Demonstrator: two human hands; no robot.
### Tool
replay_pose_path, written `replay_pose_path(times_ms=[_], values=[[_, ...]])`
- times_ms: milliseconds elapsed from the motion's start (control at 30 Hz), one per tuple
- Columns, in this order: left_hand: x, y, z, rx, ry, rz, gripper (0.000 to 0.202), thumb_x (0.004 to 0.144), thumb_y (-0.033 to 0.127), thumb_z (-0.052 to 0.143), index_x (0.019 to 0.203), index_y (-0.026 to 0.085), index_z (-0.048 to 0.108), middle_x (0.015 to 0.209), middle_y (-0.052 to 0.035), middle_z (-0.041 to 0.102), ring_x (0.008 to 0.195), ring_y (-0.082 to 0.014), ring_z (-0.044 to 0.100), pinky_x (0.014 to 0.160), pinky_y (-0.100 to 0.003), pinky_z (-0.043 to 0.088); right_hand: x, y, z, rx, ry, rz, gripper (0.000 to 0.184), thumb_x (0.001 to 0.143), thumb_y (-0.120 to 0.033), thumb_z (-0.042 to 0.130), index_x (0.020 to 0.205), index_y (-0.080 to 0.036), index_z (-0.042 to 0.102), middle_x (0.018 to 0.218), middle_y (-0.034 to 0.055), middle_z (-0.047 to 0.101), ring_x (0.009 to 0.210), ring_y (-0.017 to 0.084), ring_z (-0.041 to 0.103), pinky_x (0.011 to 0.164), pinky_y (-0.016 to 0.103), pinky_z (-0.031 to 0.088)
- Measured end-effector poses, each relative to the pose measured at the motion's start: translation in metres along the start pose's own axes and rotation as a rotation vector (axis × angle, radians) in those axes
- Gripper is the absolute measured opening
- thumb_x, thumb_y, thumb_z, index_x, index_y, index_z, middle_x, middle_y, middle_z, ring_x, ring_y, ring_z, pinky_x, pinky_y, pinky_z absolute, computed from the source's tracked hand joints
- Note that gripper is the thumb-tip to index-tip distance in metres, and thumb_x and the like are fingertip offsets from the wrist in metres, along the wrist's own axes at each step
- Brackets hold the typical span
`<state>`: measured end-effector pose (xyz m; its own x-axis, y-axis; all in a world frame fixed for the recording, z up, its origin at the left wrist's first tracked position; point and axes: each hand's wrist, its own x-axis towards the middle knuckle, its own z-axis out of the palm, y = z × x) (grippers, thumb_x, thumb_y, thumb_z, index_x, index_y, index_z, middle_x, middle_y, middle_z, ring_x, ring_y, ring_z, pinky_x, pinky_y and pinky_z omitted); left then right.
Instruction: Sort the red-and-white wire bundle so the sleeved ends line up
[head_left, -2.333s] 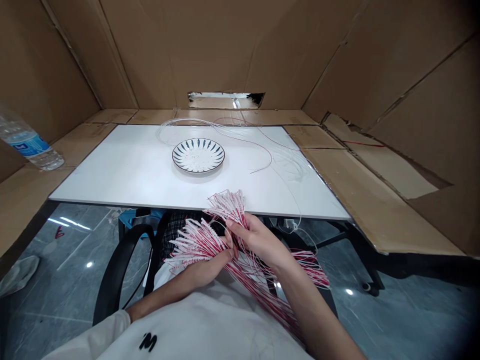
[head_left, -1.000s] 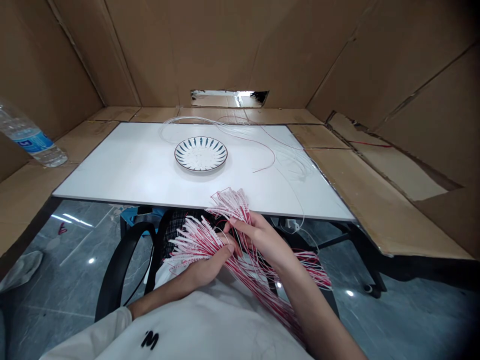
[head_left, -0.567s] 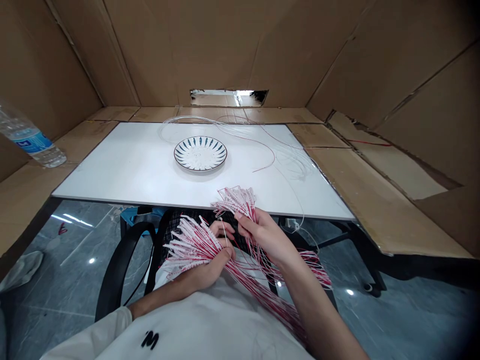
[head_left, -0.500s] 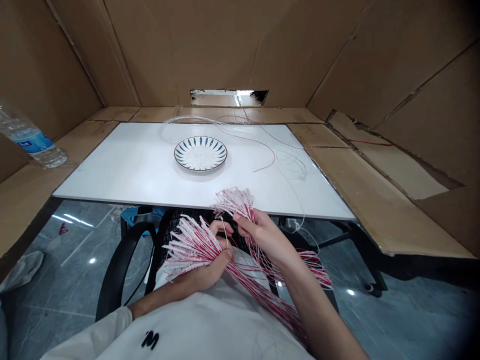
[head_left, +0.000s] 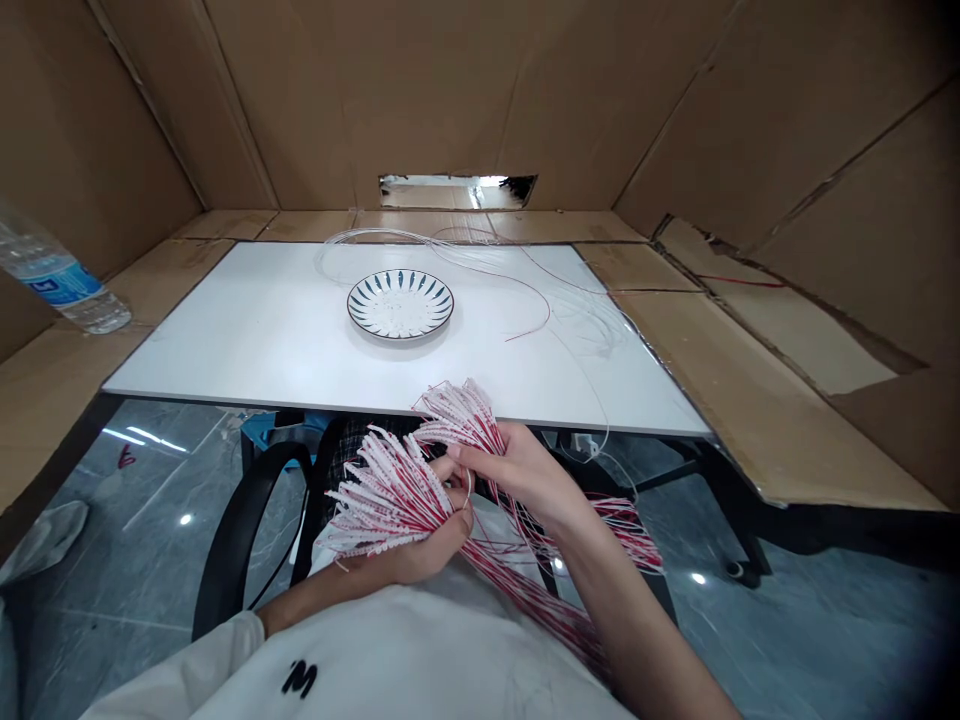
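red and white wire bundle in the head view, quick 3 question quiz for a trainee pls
1. True or false: the blue-and-white plate stands on the white tabletop.
2. Which grips the red-and-white wire bundle: the left hand, the right hand, or both?
3. Fill in the blank: the plastic water bottle lies on its side on ____.

Key: 1 true; 2 both; 3 cardboard
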<state>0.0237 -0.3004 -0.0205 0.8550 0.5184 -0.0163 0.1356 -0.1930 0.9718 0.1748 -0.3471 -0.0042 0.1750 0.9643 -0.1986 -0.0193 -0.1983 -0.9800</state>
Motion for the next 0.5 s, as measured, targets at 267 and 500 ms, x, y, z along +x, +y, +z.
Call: replay_pose_path(times_ms=[267, 500], values=[[0.01, -0.016, 0.005, -0.143, -0.017, 0.086, 0.032, 0.09, 0.034, 0.04, 0.071, 0.017, 0.059, 0.084, -0.0034, 0.051, 0.084, -0.0179, 0.051, 0.084, -0.031, 0.039, -0.001, -0.004, -0.006, -0.052, 0.127, -0.099, 0.032, 0.08, -0.045, 0.059, 0.069, -0.015, 0.055, 0.07, 0.0033, 0.056, 0.067, 0.015, 0.05, 0.062, 0.026, 0.038], [0.013, -0.019, 0.005, -0.226, -0.029, -0.006, 0.033, 0.092, 0.034, 0.035, 0.071, 0.019, 0.055, 0.075, -0.0022, 0.052, 0.077, -0.0171, 0.05, 0.081, -0.029, 0.04, -0.004, -0.002, -0.008, -0.016, 0.15, -0.072, 0.039, 0.078, -0.052, 0.062, 0.072, -0.016, 0.048, 0.062, -0.0019, 0.043, 0.056, 0.011, 0.038, 0.052, 0.023, 0.031]])
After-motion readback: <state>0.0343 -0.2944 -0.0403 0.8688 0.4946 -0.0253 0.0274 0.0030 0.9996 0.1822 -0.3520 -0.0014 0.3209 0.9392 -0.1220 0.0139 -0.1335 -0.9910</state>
